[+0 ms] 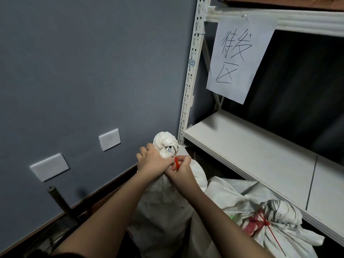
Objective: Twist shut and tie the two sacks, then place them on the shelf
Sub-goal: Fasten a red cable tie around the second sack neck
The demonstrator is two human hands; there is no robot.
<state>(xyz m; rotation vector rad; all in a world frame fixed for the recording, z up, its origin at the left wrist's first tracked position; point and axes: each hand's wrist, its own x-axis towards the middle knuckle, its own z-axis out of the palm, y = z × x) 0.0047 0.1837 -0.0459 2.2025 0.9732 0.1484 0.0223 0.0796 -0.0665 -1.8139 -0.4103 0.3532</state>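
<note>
Head cam: both hands (165, 164) cinching red tie (177, 163) on sack neck (166, 146).

Handwritten "待发区" on paper sheet (240, 56) hung from shelf beam (307, 21); small upright tag (191, 62) illegible.

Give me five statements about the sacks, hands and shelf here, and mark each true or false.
1. The left hand grips the twisted neck of the upright sack. True.
2. The right hand holds a blue tie. False: its fingers pinch a red tie.
3. The second sack lies on the shelf. False: it lies low beside the upright sack, below the shelf board.
4. The second sack already has a red tie round its neck. True.
5. The paper sign lies flat on the shelf. False: it hangs from the upper rail.
</note>
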